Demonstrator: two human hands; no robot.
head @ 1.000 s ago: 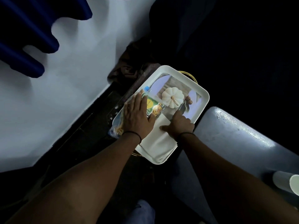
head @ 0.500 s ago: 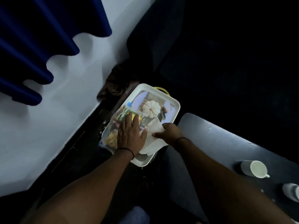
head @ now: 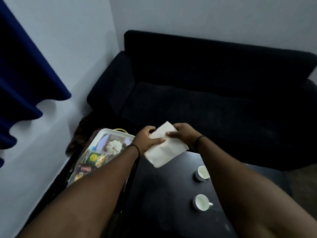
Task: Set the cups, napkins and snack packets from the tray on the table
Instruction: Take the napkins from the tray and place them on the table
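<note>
1. Waiting on the tray (head: 109, 132), low at the left, are the snack packets (head: 92, 158), not yet moved.
2. Held over the table (head: 163, 194), the napkin (head: 164, 148), pale and folded, is pinched by left hand (head: 147, 140) and right hand (head: 181, 134).
3. Two cups (head: 202, 172) already stand on the table, right of centre.

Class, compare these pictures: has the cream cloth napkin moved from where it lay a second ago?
Yes. The cream cloth napkin has left the white rectangular tray, rising rightward; both hands hold it above the dark table's far edge.
</note>
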